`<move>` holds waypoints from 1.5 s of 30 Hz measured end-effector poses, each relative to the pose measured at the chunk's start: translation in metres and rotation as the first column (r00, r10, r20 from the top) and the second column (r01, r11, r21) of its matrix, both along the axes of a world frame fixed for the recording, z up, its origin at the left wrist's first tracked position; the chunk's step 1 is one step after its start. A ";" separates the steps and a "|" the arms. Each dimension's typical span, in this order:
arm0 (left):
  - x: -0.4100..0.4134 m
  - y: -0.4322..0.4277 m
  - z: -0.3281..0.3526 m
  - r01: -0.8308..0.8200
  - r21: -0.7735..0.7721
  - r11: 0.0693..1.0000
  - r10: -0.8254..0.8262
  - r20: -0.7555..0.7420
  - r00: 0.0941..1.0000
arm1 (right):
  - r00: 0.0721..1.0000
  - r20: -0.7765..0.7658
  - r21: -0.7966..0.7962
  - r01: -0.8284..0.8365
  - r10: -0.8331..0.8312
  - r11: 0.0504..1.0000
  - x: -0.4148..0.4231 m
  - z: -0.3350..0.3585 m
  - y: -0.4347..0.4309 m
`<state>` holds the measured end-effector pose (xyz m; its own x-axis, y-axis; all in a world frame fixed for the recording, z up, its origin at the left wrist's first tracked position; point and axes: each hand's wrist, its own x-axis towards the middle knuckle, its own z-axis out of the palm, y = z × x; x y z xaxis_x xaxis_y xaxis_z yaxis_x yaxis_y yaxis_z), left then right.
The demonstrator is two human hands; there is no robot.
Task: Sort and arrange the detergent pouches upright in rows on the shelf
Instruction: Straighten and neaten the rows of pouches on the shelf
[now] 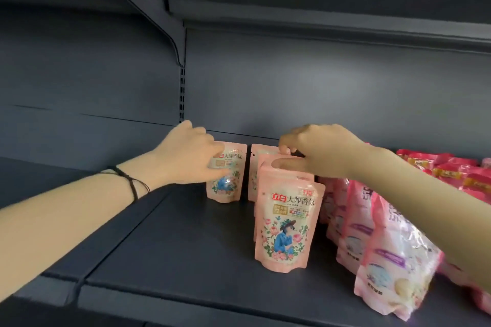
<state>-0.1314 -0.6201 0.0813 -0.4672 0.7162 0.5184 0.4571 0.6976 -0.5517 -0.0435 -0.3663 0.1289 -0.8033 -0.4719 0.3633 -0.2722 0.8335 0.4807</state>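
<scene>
A dark grey metal shelf (186,260) runs across the view, with a grey back panel (318,93) behind it and another shelf overhead. Two bare hands reach in from the lower corners.

The left hand (186,156), with thin black cords (132,183) around its wrist, is closed around the left side of a pale pink pouch (228,180) that stands upright near the back of the shelf, printed with flowers and a figure in blue.

Just to the right, a short row of matching pale pink pouches stands upright, one behind another. The front pouch (287,225) faces the camera. The right hand (318,151) rests over the top of this row, its thumb lying across the upper edge of a front pouch and its fingertips pinching the top of the rearmost pouch (259,154).

Further right, under the right forearm, larger pink pouches with purple labels (393,255) lean in a row. Behind them, at the far right, lies a heap of brighter pink packets (451,167).
</scene>
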 end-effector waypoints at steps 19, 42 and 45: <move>-0.179 -0.030 -0.005 0.078 0.076 0.994 -0.089 0.156 0.984 | 0.927 0.264 0.178 0.225 -0.267 0.958 -0.206 0.001 -0.054; -0.144 -0.028 0.029 0.052 0.877 0.478 -0.785 0.400 0.473 | 0.980 0.176 -0.515 0.010 0.094 0.857 -0.171 0.025 -0.054; -0.111 -0.027 0.045 0.060 0.934 0.352 -0.835 0.284 0.470 | 0.984 0.078 -0.673 -0.066 0.159 0.737 -0.143 0.037 -0.055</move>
